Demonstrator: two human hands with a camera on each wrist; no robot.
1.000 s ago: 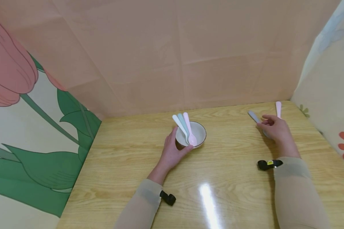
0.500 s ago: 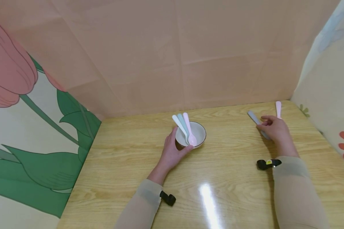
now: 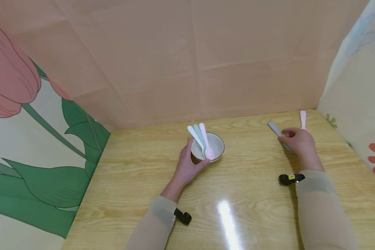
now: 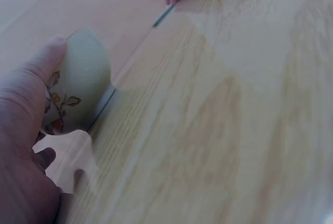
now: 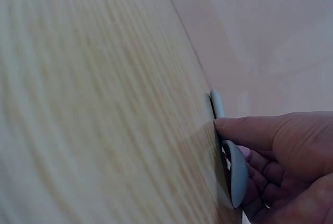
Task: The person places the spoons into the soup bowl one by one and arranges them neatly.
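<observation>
My left hand (image 3: pixel 187 165) grips the near left side of a small white bowl (image 3: pixel 218 146) with a brown rim, thumb at the front edge. The left wrist view shows a flower pattern on the bowl's outside (image 4: pixel 86 78). Inside lean a white spoon (image 3: pixel 195 134), a blue-green spoon (image 3: pixel 198 129) and a pink spoon (image 3: pixel 204 133), handles up over the back rim. To the right, my right hand (image 3: pixel 300 141) pinches a grey spoon (image 3: pixel 274 128) at its middle, low over the table. In the right wrist view the grey spoon's bowl end (image 5: pixel 238 174) lies under the curled fingers.
Another pink spoon (image 3: pixel 303 118) lies behind my right hand, its lower end hidden by the hand. A pinkish cloth wall (image 3: pixel 237 93) borders the back of the wooden table (image 3: pixel 137 156). Printed panels stand at the left and right sides.
My right hand has shifted slightly left, and the grey spoon has moved left with it. The left hand and the bowl stay in place.
</observation>
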